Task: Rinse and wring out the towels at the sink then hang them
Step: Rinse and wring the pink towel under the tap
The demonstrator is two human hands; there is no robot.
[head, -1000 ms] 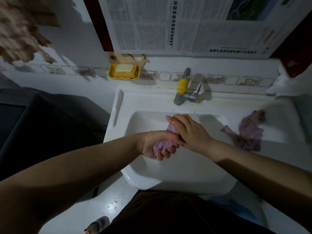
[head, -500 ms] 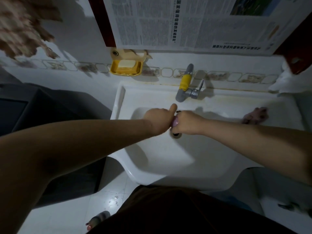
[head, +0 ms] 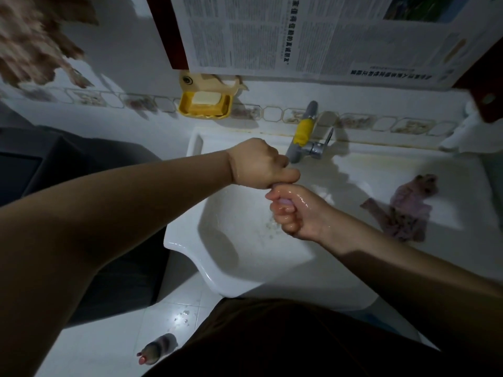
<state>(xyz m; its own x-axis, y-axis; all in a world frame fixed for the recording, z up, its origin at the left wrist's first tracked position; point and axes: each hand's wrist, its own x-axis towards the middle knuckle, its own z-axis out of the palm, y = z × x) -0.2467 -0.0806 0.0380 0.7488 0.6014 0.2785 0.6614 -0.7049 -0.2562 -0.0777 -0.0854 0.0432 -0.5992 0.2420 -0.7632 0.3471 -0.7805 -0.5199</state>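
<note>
Both of my hands grip one small purple towel over the white sink. My left hand is a fist on the upper end, just below the tap. My right hand, wet and shiny, is curled round the lower end. Only a sliver of the towel shows between the fingers. Drops lie on the basin under my right hand. A second purple towel lies crumpled on the sink's right ledge.
A yellow soap dish with a soap bar hangs on the wall left of the tap. Newspaper covers the wall above. A dark cabinet stands left of the sink. A brownish cloth hangs at top left. White cloth sits far right.
My hands have gone from lying side by side on the towel to one above the other, left over right, twisting it. The view has shifted slightly.
</note>
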